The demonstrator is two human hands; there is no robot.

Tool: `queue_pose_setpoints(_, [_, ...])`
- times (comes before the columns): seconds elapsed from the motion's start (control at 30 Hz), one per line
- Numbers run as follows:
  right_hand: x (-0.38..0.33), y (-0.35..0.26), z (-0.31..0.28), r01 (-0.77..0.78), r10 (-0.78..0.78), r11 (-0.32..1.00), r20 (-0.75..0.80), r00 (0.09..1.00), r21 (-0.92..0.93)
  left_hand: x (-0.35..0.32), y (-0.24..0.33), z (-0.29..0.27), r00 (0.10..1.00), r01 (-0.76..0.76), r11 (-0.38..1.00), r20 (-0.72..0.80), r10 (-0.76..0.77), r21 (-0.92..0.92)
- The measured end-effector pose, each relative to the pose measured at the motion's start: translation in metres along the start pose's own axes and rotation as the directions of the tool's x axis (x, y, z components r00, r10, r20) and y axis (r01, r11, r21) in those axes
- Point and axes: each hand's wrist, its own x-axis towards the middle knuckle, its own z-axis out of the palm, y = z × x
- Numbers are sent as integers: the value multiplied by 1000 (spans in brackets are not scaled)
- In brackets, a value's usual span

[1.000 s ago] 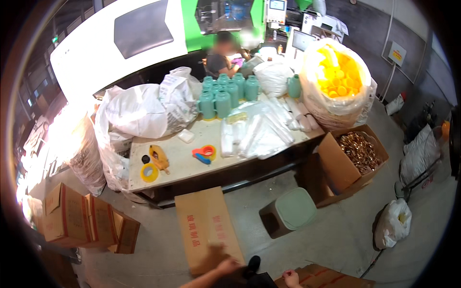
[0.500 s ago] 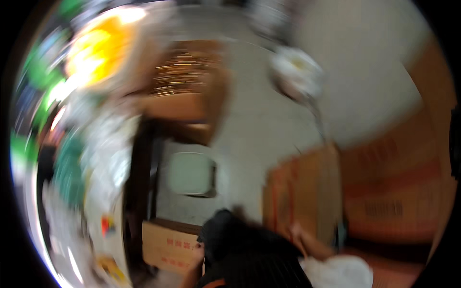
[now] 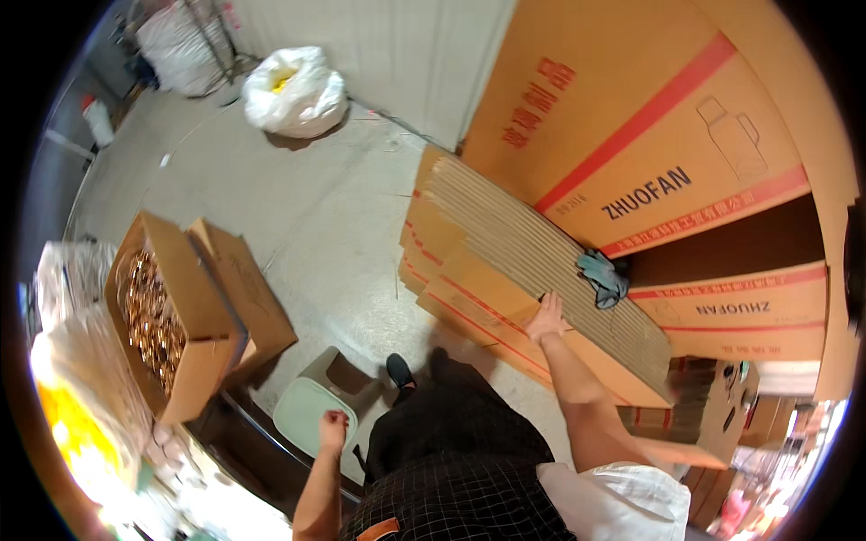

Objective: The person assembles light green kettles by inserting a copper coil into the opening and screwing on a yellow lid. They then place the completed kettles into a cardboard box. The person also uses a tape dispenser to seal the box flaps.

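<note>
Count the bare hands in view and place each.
2. The left hand appears against the stool, no contact certain; the right hand is on the near edge of the flat cartons. Others could be hidden.

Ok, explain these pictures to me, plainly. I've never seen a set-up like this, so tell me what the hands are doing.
No machine here: these are a person's own bare hands. A wide fisheye camera worn on the head looks down, so straight edges bend near the rim. The right hand touches the upper edge of a stack of flattened brown cardboard boxes; whether it grips is unclear. What looks like a crumpled blue-grey glove lies on that stack. The left hand, fingers curled, appears over a pale green, round-cornered stool, with nothing visible in it. Further left stands an open brown cardboard box of shiny copper-coloured pieces.
</note>
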Motion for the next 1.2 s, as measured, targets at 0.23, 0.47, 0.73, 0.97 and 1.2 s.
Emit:
queue_pose_setpoints(0.23, [-34,-7,87,22,-18,1000,-253,967,13,80,193,104,880,-433,887,288,377,162])
queue_pose_setpoints(0.47, [-84,5,68,-25,112,940,-238,965,340,-41,329,310,143,-951,-163,844,517,261])
queue_pose_setpoints(0.73, [-126,-26,137,-303,346,872,-46,937,385,1,288,377,164,-915,-403,925,-342,13])
queue_pose_setpoints(0.97, [-179,-40,167,-381,432,804,-7,902,457,-46,232,396,-80,-797,-523,910,-406,-303])
queue_pose_setpoints(1.2, [-349,121,89,-404,606,731,-252,755,549,-253,315,507,-484,-708,-402,813,-323,-581])
